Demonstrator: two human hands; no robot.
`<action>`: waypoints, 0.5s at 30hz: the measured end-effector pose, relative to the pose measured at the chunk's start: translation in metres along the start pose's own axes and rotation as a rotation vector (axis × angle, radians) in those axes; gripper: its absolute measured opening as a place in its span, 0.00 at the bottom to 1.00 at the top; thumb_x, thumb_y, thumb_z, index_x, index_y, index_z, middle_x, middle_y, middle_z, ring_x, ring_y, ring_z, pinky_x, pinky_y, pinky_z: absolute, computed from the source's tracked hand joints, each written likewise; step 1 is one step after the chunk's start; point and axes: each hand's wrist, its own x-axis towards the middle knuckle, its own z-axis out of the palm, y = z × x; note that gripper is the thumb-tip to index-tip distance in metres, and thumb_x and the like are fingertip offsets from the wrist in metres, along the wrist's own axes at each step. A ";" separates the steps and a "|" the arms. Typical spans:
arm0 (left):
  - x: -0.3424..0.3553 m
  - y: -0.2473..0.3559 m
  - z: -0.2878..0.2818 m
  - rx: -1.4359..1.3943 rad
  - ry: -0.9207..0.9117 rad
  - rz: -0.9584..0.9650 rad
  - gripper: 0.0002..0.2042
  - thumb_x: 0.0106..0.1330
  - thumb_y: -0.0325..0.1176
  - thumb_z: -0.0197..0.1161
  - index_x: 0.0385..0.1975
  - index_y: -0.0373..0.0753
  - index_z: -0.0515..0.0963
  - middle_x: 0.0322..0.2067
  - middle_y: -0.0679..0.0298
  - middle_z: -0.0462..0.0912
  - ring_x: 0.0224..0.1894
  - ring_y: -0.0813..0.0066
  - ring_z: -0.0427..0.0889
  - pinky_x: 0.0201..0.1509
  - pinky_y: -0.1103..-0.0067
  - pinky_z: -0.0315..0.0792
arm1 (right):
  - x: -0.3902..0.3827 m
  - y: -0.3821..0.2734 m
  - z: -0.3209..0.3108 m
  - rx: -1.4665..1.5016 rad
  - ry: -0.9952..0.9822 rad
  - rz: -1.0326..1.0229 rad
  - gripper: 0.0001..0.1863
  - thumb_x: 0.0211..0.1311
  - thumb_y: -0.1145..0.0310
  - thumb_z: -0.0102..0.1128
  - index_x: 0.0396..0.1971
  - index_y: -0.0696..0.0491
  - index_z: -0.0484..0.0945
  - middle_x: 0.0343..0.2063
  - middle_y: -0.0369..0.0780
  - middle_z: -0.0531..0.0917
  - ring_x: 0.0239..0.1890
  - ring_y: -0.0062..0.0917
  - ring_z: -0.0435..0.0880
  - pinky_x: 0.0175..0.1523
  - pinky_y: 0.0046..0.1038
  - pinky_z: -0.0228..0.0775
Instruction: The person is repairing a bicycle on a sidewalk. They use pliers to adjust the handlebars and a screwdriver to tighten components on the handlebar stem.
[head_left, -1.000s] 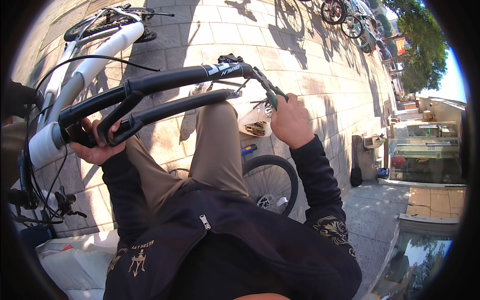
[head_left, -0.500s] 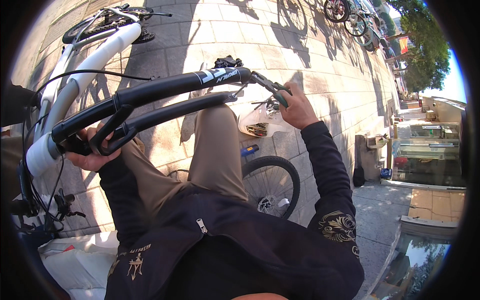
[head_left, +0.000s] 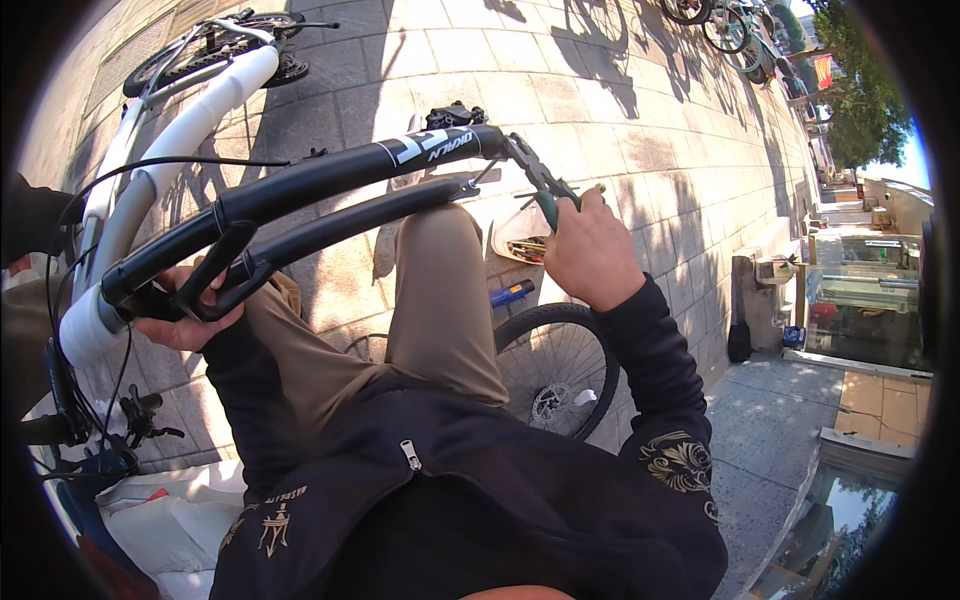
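Observation:
A black bicycle fork (head_left: 335, 180) lies slanted across in front of me, its white-wrapped frame (head_left: 215, 105) behind it at the left. Near the fork crown, my left hand (head_left: 190, 328) is wrapped around the fork; some of its fingers are hidden behind the black legs. My right hand (head_left: 597, 250) grips the green handles of a pair of pliers (head_left: 530, 162). Their jaws are at the tip of the upper fork leg; whether they bite on it I cannot make out. The lower leg's tip rests over my knee.
Past my knee stands a translucent tub (head_left: 508, 232) with small tools in it. A blue cylinder (head_left: 513, 293) and a loose bicycle wheel (head_left: 560, 375) lie on the paving nearby. Cables (head_left: 125, 345) hang beside the frame at the left. Parked bicycles (head_left: 725, 30) stand far off.
My right hand has turned over, so its back now faces up, and the pliers' handles have swung slightly down. The left hand keeps its grip on the fork. The view has shifted a little.

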 end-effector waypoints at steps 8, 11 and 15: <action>0.004 0.022 -0.006 -0.067 -0.041 -0.217 0.41 0.68 0.68 0.69 0.80 0.62 0.66 0.39 0.66 0.75 0.58 0.61 0.67 0.70 0.56 0.71 | 0.074 0.099 0.042 0.116 0.276 -0.415 0.17 0.61 0.77 0.66 0.51 0.53 0.86 0.54 0.45 0.81 0.52 0.46 0.82 0.60 0.43 0.77; 0.004 0.006 -0.003 -0.121 -0.053 -0.126 0.41 0.68 0.66 0.71 0.80 0.63 0.66 0.41 0.65 0.75 0.59 0.61 0.67 0.73 0.53 0.69 | 0.106 0.106 0.045 0.134 0.307 -0.470 0.19 0.62 0.79 0.67 0.54 0.53 0.85 0.60 0.43 0.80 0.57 0.47 0.81 0.65 0.43 0.75; 0.005 0.014 -0.004 -0.139 -0.062 -0.182 0.40 0.68 0.63 0.73 0.80 0.65 0.66 0.49 0.64 0.79 0.63 0.62 0.67 0.77 0.52 0.66 | 0.074 0.093 0.034 0.178 0.179 -0.385 0.17 0.61 0.79 0.65 0.51 0.57 0.84 0.58 0.49 0.79 0.58 0.52 0.81 0.63 0.45 0.76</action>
